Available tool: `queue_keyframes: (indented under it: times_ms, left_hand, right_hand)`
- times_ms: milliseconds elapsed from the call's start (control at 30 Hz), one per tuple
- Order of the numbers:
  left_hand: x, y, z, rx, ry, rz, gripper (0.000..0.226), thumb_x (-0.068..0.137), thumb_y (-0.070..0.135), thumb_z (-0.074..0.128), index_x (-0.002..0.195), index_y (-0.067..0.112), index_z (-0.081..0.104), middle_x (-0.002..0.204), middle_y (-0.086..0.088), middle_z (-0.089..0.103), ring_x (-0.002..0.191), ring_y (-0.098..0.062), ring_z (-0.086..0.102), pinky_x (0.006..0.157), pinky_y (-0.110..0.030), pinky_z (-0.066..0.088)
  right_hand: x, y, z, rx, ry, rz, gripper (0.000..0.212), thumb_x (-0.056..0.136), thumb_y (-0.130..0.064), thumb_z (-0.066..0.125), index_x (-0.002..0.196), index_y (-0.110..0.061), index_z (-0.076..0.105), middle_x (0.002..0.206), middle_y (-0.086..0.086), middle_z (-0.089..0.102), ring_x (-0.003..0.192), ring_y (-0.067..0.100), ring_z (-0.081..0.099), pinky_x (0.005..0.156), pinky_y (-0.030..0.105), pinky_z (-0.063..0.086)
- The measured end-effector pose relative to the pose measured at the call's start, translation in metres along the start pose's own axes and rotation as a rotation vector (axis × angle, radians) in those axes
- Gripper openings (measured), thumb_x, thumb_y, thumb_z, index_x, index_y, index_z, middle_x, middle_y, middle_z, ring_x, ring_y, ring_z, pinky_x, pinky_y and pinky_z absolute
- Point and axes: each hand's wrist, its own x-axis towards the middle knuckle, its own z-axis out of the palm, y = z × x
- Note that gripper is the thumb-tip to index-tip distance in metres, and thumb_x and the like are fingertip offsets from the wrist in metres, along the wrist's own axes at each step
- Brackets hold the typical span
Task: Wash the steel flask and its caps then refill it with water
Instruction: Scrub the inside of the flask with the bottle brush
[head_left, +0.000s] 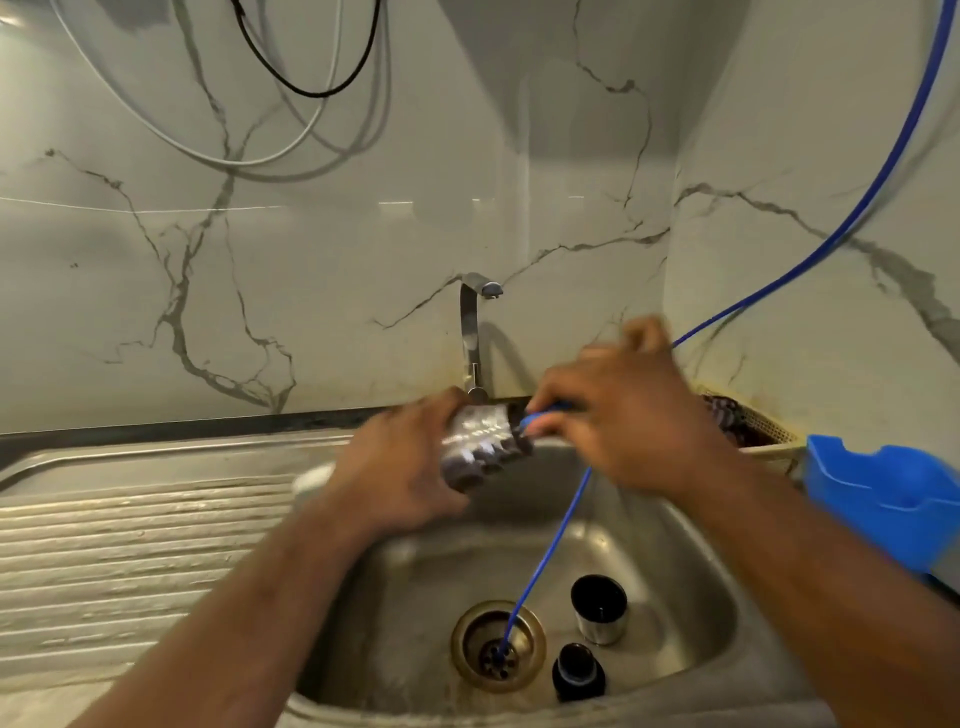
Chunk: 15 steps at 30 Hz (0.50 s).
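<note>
Mid-wash at the sink, refill not yet done.

Head view: clasping the steel flask (480, 441) sideways over the sink (691, 587) in the left grip (405, 467), pinching a blue hose (551, 551) at what seems its mouth with the right grip (634, 415), though blur hides the contact. Lying in the basin by the drain: steel cap (600, 616) and black cap (577, 673), both off. Probably rinsing now; left to do, by this judgement, refilling and recapping.
</note>
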Motion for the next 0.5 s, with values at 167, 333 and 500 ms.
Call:
queue_keyframes:
  times_ms: [167,333,500]
  left_hand:
    - [0.003,0.0,0.008,-0.062,-0.016,-0.02,0.077,0.063,0.038,0.087,0.128,0.041,0.045,0.106,0.017,0.061,0.09,-0.008,0.061,0.082,-0.032,0.057]
    - [0.0,-0.049,-0.007,-0.034,0.049,-0.157,0.075,0.062,0.032,0.088,0.124,0.042,0.048,0.099,0.014,0.064,0.08,-0.004,0.058,0.068,-0.024,0.045]
    - [0.0,-0.065,-0.016,0.042,0.106,-0.15,0.074,0.058,0.035,0.087,0.12,0.045,0.05,0.093,0.017,0.063,0.079,-0.006,0.06,0.07,-0.03,0.049]
  right_hand:
    - [-0.003,0.008,-0.005,0.029,-0.064,0.007,0.016,0.085,-0.052,0.072,0.084,-0.036,0.073,0.072,-0.016,0.063,0.075,0.004,0.054,0.088,0.028,0.016]
    - [-0.006,0.051,-0.04,-0.032,0.103,0.145,0.033,0.079,-0.08,0.046,0.082,-0.052,0.063,0.072,-0.02,0.058,0.082,0.017,0.054,0.083,0.029,0.016]
    - [-0.004,0.038,-0.056,-0.034,0.049,0.141,0.031,0.084,-0.079,0.047,0.086,-0.053,0.064,0.07,-0.02,0.056,0.074,0.007,0.047,0.082,0.027,0.014]
